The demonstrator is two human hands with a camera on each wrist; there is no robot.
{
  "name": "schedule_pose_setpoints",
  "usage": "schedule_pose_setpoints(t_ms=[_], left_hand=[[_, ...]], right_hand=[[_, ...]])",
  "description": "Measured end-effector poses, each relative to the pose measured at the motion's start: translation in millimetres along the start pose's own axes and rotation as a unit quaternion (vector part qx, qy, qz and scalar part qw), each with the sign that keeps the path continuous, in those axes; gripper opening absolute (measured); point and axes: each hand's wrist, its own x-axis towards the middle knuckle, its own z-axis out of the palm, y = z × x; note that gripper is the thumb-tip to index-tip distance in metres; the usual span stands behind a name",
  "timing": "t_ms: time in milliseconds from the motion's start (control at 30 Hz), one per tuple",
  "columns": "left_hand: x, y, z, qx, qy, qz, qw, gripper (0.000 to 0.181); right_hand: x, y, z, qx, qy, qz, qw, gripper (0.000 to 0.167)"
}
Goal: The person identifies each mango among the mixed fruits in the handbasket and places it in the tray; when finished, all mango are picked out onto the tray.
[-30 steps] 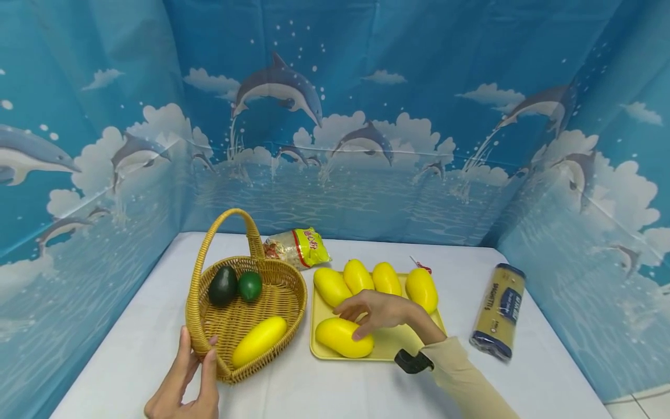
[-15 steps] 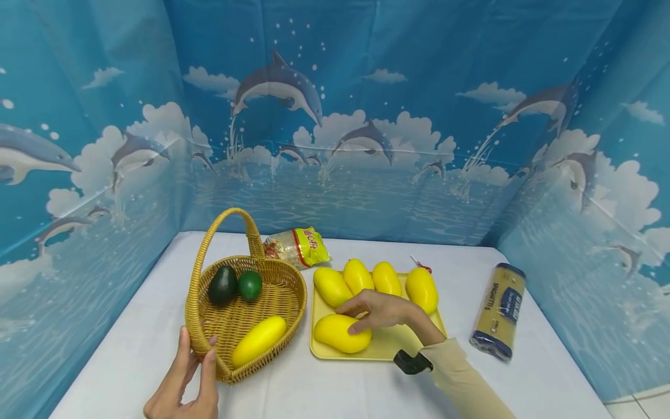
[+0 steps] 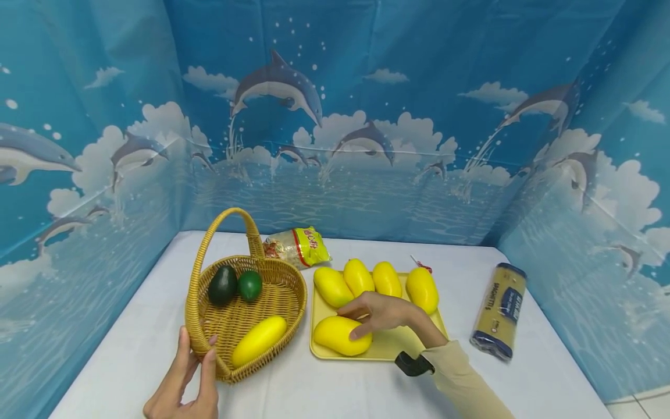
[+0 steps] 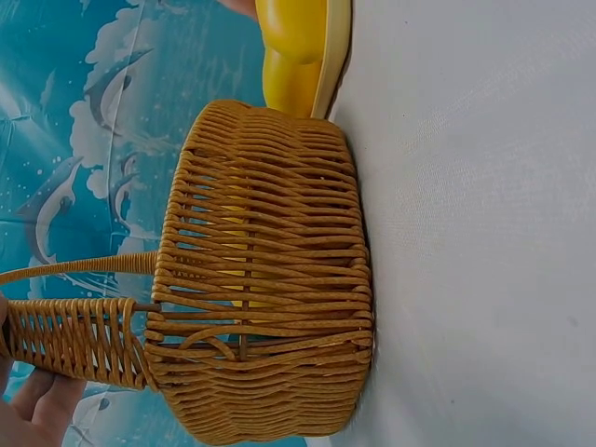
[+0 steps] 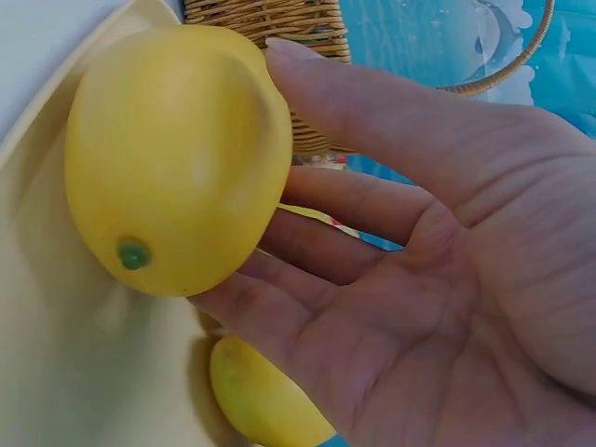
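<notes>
My left hand [image 3: 183,387] holds the base of the handle of a wicker basket [image 3: 277,302] at the table's left. In the basket lie a dark avocado [image 3: 222,286], a smaller green fruit [image 3: 250,286] and a yellow mango [image 3: 260,341]. My right hand [image 3: 384,311] grips another mango [image 3: 342,336] at the front of a pale yellow tray [image 3: 398,346]. In the right wrist view, the thumb lies on one side of this mango [image 5: 177,158] and the fingers on the other. Several more mangoes [image 3: 387,279] line the tray's back edge.
Behind the basket lies a clear and yellow food bag [image 3: 300,247]. A spaghetti pack [image 3: 499,311] lies at the right side of the table. A small red item [image 3: 423,267] sits behind the tray. Dolphin-printed curtains [image 3: 335,192] enclose the back and sides.
The mango under my right hand has shifted very slightly to the left. Both hands and the basket stay almost where they were.
</notes>
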Motion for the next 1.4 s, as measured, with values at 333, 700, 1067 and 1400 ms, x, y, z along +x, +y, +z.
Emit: schedule_pose_setpoints(t_ms=[333, 700, 1067, 1400], left_hand=[[-0.8, -2.0, 0.7, -0.010, 0.008, 0.001, 0.9999, 0.056], [-1.3, -1.9, 1.2, -0.003, 0.010, -0.004, 0.9999, 0.059], [-3.2, -3.2, 3.1, -0.001, 0.021, -0.016, 0.9996, 0.070], [-6.4, -8.1, 1.7, 0.035, 0.018, -0.037, 0.9985, 0.086]], right_hand=[[-7.8, -13.3, -6.8, -0.022, -0.004, -0.032, 0.9992, 0.062], [-5.0, -75.2, -36.4, -0.021, -0.033, -0.121, 0.9918, 0.062], [47.2, -137.1, -33.2, -0.066, -0.116, -0.164, 0.9774, 0.066], [123.5, -155.0, -0.6, -0.030, -0.226, -0.112, 0.9672, 0.048]])
